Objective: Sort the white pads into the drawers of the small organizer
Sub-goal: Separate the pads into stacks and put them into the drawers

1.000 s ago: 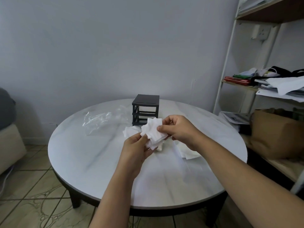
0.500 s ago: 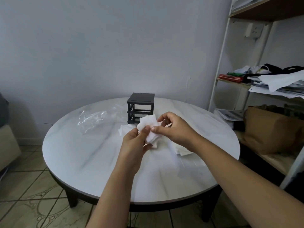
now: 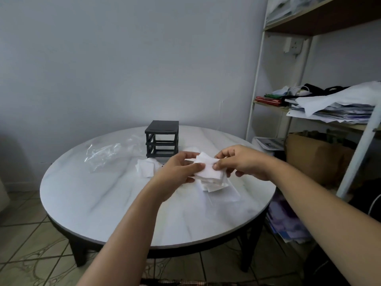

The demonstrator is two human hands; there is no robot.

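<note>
A stack of white pads is held above the round marble table, pinched from the left by my left hand and from the right by my right hand. More white pads lie on the table: a loose pile left of my hands and another pile under the held stack. The small black organizer stands behind my hands near the table's middle; its frame slots look open, with no drawers visible in them.
A crumpled clear plastic bag lies left of the organizer. A white metal shelf with papers, clothes and a brown bag stands close to the table's right side. Tiled floor surrounds the table.
Both hands with the pad stack have shifted to the right of the organizer, and my fingers have regripped the stack's edges. The view has swung slightly left.
</note>
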